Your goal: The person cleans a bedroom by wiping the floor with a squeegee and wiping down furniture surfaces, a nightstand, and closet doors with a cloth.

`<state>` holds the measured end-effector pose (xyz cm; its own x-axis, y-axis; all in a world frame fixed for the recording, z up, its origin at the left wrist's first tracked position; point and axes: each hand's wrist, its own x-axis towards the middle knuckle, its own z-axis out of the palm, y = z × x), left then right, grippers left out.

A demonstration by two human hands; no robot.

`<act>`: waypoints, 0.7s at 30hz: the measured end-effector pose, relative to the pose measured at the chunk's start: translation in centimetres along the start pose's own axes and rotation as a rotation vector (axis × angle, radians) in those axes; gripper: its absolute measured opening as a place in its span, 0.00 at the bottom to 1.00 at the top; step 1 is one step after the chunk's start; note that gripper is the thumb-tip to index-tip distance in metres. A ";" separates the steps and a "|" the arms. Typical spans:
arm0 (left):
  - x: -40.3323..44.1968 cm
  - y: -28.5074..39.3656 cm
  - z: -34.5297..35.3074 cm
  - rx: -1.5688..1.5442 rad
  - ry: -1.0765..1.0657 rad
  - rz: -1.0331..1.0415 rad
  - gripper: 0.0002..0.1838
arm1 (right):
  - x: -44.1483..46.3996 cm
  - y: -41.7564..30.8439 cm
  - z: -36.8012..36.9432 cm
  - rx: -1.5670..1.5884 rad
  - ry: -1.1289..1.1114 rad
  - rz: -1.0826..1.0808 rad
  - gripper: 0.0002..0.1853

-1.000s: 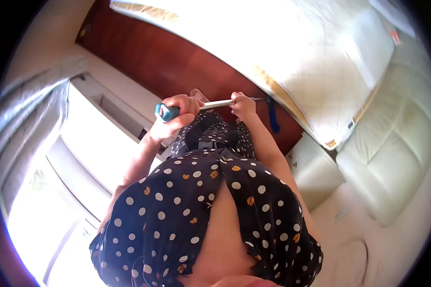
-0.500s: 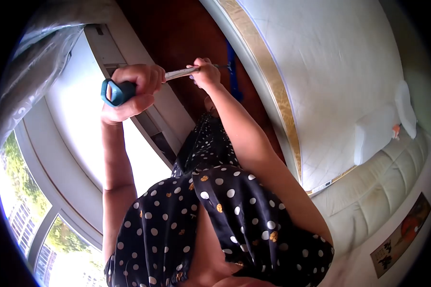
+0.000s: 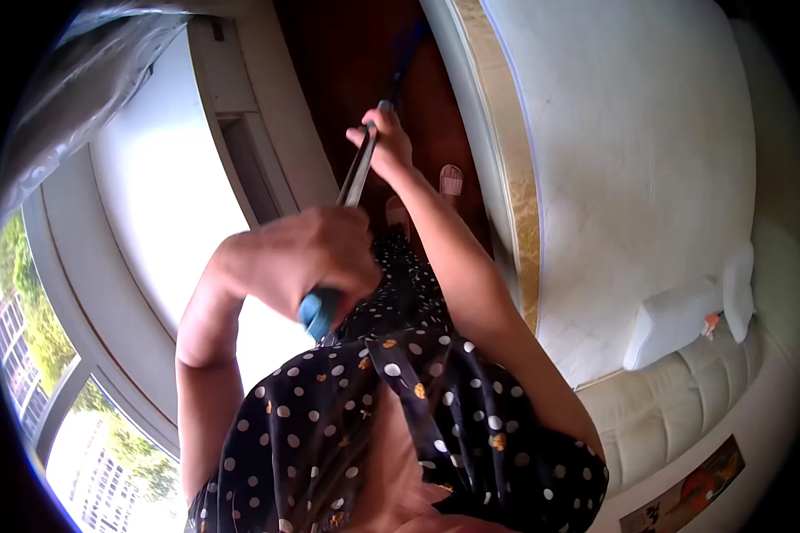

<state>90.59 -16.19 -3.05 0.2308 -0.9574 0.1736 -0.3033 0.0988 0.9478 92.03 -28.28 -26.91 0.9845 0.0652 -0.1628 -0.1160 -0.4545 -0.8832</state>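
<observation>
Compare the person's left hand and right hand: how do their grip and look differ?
The left hand grips the teal end; the right hand grips farther along the shaft.

The left hand appears larger; the right hand appears smaller.

The left hand looks blurred; the right hand looks sharper.

Both hold the same pole.

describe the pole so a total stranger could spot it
Find the big white mattress on the right, then the dark reddish floor left of it. Above that floor the right hand grips a pole, and the left hand holds its near end. Unlike its broad, flat neighbours, it is a thin silvery shaft with a teal end.
</observation>
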 end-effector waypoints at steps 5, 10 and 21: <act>-10.2 8.1 3.3 -0.081 0.415 -0.011 0.12 | -8.6 -3.8 5.6 -0.022 0.052 -0.211 0.18; -0.4 9.3 5.6 -0.148 0.898 0.190 0.21 | -5.3 -3.4 -2.5 -0.086 0.105 -0.162 0.14; 8.6 13.9 2.9 0.282 0.272 -0.169 0.11 | -2.6 -10.8 -16.8 0.624 -0.102 0.522 0.22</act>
<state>85.64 -23.88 10.84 0.5230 -0.8436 0.1217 -0.4721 -0.1679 0.8654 92.93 -38.46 -9.53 0.7699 0.0765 -0.6336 -0.6378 0.1273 -0.7596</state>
